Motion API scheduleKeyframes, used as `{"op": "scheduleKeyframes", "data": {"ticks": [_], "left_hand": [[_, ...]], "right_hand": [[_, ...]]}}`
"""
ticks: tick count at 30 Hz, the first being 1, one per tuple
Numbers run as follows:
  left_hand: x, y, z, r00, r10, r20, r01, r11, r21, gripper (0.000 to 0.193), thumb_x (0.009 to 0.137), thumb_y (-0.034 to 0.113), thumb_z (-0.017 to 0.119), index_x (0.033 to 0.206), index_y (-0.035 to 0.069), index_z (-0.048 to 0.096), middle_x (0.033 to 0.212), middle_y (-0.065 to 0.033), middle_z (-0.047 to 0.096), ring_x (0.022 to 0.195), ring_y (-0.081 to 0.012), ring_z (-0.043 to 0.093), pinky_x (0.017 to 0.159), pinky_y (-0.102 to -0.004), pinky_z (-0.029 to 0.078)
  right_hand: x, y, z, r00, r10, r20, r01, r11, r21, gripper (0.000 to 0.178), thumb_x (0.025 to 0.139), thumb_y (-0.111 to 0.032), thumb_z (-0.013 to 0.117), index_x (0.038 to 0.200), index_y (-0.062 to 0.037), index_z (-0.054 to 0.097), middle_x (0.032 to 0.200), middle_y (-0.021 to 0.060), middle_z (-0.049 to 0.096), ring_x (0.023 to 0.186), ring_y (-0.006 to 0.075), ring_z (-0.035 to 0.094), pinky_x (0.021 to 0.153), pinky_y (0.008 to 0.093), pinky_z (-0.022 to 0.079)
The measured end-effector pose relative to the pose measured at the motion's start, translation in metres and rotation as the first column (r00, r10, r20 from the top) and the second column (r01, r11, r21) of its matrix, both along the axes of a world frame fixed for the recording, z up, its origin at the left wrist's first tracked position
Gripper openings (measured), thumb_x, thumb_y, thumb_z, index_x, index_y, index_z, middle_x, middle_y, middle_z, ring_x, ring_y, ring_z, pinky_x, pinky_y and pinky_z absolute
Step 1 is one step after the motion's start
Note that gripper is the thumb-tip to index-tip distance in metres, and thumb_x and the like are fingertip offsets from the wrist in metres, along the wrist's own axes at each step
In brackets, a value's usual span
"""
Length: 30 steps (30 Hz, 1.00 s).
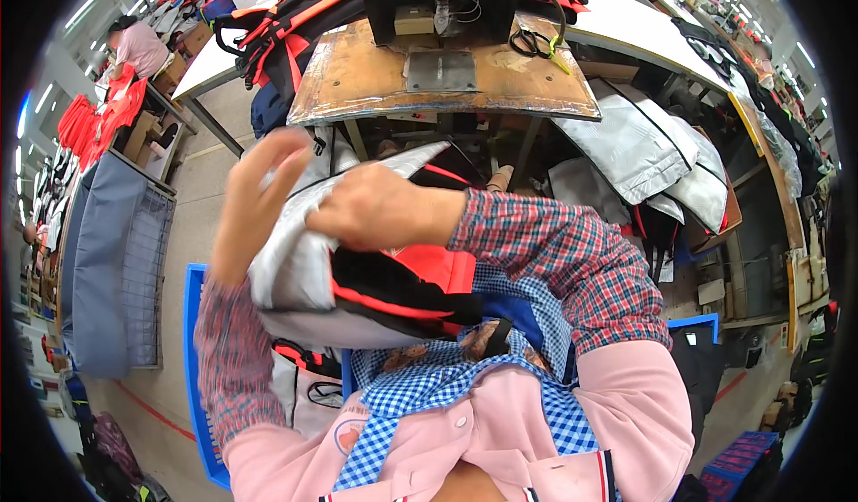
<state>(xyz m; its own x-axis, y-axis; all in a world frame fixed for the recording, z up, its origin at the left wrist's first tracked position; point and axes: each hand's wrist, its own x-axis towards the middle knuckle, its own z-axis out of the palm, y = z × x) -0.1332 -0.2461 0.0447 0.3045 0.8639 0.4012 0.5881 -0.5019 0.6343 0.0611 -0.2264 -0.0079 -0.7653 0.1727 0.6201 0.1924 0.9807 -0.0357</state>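
A bag [295, 265] with silver-grey lining, black fabric and orange-red trim lies across my lap, partly folded over. My right hand [380, 205] is closed on its silver edge, with the knuckles up and the fingertips hidden. Raised beside the bag's left side, my left hand [259, 198] is blurred by motion. Its fingers are bent and stand apart from the thumb, with nothing visible between them. The bag's underside is hidden behind my forearms and apron.
Ahead stands a wooden worktable [357, 82] with a machine [438, 10] and black-handled scissors [534, 44]. Silver bag pieces [626, 144] are heaped at right. A blue crate [193, 323] stands at my left, near a wire cart [147, 269]. Another person [141, 48] is far left.
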Motion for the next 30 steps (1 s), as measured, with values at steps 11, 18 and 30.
{"op": "scheduleKeyframes", "data": {"ticks": [11,18,30], "left_hand": [[-0.094,-0.132,0.097,0.712,0.702,0.029,-0.393,0.364,0.844,0.053,0.102,0.033,0.043,0.137,-0.007,0.046,0.133,-0.0216,0.055,0.122,-0.0328,0.055,0.111,-0.0436,0.038],[0.006,0.013,0.062,0.961,0.026,0.275,-0.086,0.974,0.208,0.027,0.098,0.022,0.056,0.097,0.0,0.072,0.078,-0.0077,0.067,0.072,-0.0092,0.06,0.065,-0.026,0.05],[0.106,0.146,-0.026,0.946,0.135,-0.294,-0.019,0.931,0.365,0.046,0.099,0.042,0.051,0.085,0.002,0.07,0.078,-0.0235,0.065,0.075,-0.0424,0.062,0.066,-0.0481,0.047]], "right_hand": [[-0.038,-0.031,0.184,0.958,-0.049,-0.282,0.036,0.998,-0.051,0.029,0.078,-0.026,0.062,0.082,0.0007,0.072,0.077,0.0195,0.068,0.076,0.0364,0.068,0.069,0.0436,0.055],[0.026,-0.038,0.051,0.9,-0.262,-0.348,-0.091,0.667,-0.739,0.035,0.082,-0.023,0.066,0.11,-0.0007,0.064,0.099,0.0286,0.066,0.098,0.0399,0.065,0.086,0.046,0.051],[0.154,0.073,-0.02,0.686,-0.616,-0.386,-0.357,0.176,-0.917,0.039,0.099,-0.032,0.056,0.127,-0.0049,0.057,0.116,0.0071,0.063,0.103,0.0127,0.061,0.089,0.0279,0.05]]}}
